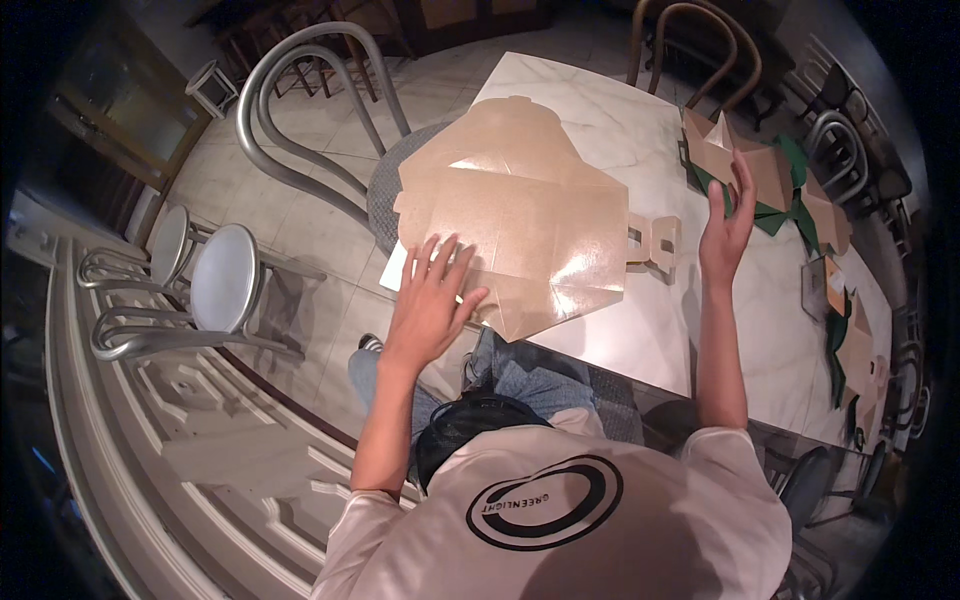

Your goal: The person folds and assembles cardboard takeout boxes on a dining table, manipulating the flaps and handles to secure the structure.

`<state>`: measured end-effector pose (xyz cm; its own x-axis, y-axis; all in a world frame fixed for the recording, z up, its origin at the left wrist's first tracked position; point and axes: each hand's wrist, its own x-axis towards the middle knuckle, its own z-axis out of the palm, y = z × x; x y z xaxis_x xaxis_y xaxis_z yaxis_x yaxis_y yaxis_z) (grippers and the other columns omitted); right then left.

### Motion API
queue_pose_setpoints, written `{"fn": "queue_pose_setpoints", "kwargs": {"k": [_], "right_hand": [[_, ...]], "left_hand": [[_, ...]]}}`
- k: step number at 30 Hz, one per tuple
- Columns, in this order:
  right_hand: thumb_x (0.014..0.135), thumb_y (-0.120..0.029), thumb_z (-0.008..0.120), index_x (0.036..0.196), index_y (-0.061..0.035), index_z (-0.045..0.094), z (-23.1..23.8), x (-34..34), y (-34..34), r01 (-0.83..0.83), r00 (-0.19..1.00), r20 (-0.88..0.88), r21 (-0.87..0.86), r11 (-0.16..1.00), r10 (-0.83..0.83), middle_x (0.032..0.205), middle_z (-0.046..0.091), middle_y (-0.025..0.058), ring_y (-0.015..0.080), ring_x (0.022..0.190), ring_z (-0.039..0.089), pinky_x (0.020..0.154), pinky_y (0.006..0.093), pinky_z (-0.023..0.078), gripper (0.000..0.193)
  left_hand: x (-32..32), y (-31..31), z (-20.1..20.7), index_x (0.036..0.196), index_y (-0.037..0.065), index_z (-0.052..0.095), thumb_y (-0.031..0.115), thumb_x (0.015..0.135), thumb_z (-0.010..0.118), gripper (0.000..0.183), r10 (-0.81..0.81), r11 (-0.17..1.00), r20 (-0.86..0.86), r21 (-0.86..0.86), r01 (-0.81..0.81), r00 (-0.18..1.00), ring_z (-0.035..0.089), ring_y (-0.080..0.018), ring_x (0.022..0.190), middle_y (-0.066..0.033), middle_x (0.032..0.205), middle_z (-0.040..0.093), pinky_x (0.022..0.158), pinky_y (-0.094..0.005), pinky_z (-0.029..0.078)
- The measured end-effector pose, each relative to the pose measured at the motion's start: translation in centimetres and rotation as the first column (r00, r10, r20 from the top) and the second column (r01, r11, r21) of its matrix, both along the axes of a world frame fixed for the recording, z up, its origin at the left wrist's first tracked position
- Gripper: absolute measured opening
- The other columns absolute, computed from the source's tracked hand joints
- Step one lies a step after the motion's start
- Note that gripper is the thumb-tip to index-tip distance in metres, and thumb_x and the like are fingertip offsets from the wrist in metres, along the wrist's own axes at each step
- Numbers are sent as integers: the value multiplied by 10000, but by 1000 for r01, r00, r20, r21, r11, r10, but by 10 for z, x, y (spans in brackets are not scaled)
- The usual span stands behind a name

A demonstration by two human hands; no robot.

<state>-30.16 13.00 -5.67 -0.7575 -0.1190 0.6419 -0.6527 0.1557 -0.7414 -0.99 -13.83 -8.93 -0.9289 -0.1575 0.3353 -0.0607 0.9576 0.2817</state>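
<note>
An unfolded brown cardboard box blank [520,215] lies open on the white marble-look table [590,90], its creases and shiny inner face showing. My left hand [433,305] rests on its near left part with the fingers spread. My right hand [727,225] is raised to the right of the blank, fingers extended, with nothing held in it. Between the blank and my right hand, a cardboard piece with cut-out slots [655,243] sticks out; whether it belongs to the blank I cannot tell.
Along the table's right side stand several brown-and-green cardboard boxes, partly folded [765,180]. A grey metal chair [320,120] is at the far left of the table and a brown chair [700,45] behind it. Round-seated chairs [225,278] stand by the panelled wall [190,440].
</note>
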Motion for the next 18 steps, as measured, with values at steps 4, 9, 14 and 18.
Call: {"fn": "queue_pose_setpoints", "kwargs": {"k": [4, 9, 14, 18], "right_hand": [[885, -79, 698, 1317, -56, 591, -6, 122, -19, -357, 918, 290, 302, 884, 272, 1395, 600, 143, 322, 1324, 543, 1112, 459, 421, 445], [801, -260, 834, 1428, -92, 550, -35, 191, -48, -487, 821, 109, 648, 586, 561, 1443, 556, 142, 366, 1318, 525, 1126, 492, 394, 709], [861, -140, 746, 1352, -64, 617, -32, 159, -21, -508, 819, 158, 646, 570, 551, 1336, 628, 135, 338, 1233, 592, 1054, 445, 477, 513], [847, -50, 693, 1218, -41, 684, -16, 134, 9, -484, 824, 123, 662, 572, 554, 1203, 688, 155, 353, 1108, 662, 962, 437, 549, 372]], "left_hand": [[-1, 6, -10, 1396, 31, 584, 382, 1000, 627, 531, 60, 998, 56, 10, -61, 997, 489, -377, 1328, -193, 1442, 554, 1110, -502, 384], [2, 16, 19, 1361, 26, 606, 328, 1006, 627, 466, -43, 971, 164, 238, 2, 986, 569, -339, 1159, -150, 1335, 618, 1029, -476, 407], [23, -11, 5, 1413, 29, 575, 146, 990, 609, 440, 81, 981, -100, 181, -62, 992, 525, -373, 1313, -187, 1415, 572, 1128, -470, 373], [18, -7, -26, 1525, 26, 428, 253, 964, 665, 650, 192, 935, -325, 347, -72, 926, 431, -426, 1407, -242, 1526, 460, 1164, -501, 342]]}}
